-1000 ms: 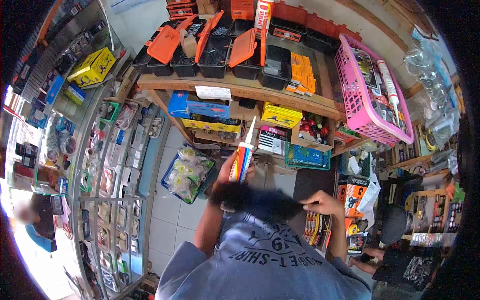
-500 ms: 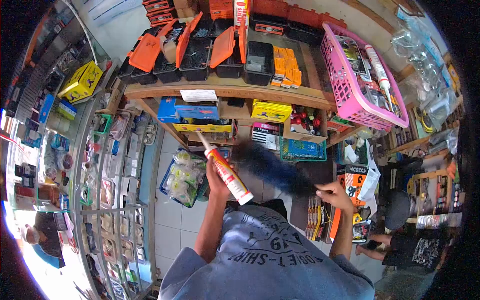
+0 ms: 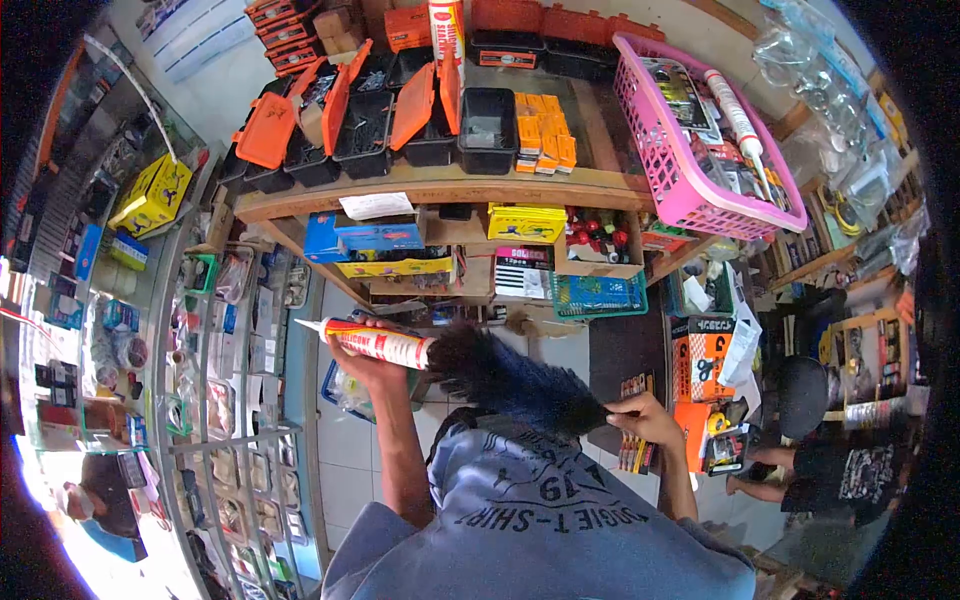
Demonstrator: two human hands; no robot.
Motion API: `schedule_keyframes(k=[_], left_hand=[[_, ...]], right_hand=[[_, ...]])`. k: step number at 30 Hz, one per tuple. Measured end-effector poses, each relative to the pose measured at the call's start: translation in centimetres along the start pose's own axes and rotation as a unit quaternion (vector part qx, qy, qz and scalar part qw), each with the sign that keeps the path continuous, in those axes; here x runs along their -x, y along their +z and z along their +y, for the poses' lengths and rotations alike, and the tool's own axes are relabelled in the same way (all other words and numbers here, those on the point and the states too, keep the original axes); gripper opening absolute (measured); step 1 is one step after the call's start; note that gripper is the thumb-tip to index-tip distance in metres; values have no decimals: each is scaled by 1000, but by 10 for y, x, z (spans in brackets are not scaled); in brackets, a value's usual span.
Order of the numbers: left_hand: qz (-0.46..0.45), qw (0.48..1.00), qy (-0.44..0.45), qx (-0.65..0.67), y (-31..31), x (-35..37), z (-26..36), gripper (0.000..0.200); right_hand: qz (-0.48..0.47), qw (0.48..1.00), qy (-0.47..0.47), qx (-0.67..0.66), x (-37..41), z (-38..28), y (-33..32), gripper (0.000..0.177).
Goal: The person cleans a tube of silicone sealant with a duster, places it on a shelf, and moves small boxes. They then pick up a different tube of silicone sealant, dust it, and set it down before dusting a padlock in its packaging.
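My left hand is wrapped round a white, red and yellow silicone sealant tube. The tube lies nearly level, its pale nozzle pointing left. On the other side, my right hand is closed on the end of a dark blue-black feather duster; its handle is mostly hidden by the fingers. The bristly tip of the duster reaches the flat end of the tube and seems to touch it. Both things are held in front of my chest, above the floor.
Ahead stands a wooden shelf bearing open black boxes with orange lids, and a pink basket. Glass display cases line the left. A blue basket sits low behind my left arm. Another person is at the right.
The tube has turned from steeply slanted to nearly level and shifted left. The duster, blurred before, has swung down and its tip now meets the tube's end. The view has shifted slightly.
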State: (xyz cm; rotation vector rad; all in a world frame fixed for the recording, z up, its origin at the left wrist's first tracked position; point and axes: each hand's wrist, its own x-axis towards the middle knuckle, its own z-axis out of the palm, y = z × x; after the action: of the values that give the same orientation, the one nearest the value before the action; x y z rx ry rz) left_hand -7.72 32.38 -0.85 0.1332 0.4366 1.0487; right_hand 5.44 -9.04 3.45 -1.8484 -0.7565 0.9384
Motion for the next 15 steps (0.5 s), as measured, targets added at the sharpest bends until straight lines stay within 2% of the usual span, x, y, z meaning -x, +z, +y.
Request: schedule_keyframes(k=[2,5,6,8,10,11,12,13,14,15], left_hand=[[-20,1000,-2,3,8,3,2,44],[-30,999,-27,37,12,6,1,40],[-31,998,-29,36,13,6,-2,40],[-17,999,2,-30,17,8,-5,43],[-28,999,14,-32,21,10,-5,43],[-38,998,26,-31,24,11,-5,44],[-41,998,24,-32,28,13,-3,44],[-54,998,18,-24,34,15,-1,45],[-66,998,12,-17,36,16,1,47],[-95,995,8,-12,36,12,4,48]], right_hand=[[6,1000,-16,-7,-2,-2,0,25],[-13,1000,16,3,-3,-8,-3,26],[-20,1000,-5,21,-6,-8,-1,28],[-27,999,-27,35,-10,-12,6,30],[9,991,-64,120,-12,-20,11,20],[12,991,-64,118,-10,-18,12,20],[-57,995,67,-35,-5,-13,13,14],[-124,955,195,-187,-1,-10,13,12],[-122,955,195,-188,0,-7,17,12],[-175,871,265,-376,1,-3,25,11]])
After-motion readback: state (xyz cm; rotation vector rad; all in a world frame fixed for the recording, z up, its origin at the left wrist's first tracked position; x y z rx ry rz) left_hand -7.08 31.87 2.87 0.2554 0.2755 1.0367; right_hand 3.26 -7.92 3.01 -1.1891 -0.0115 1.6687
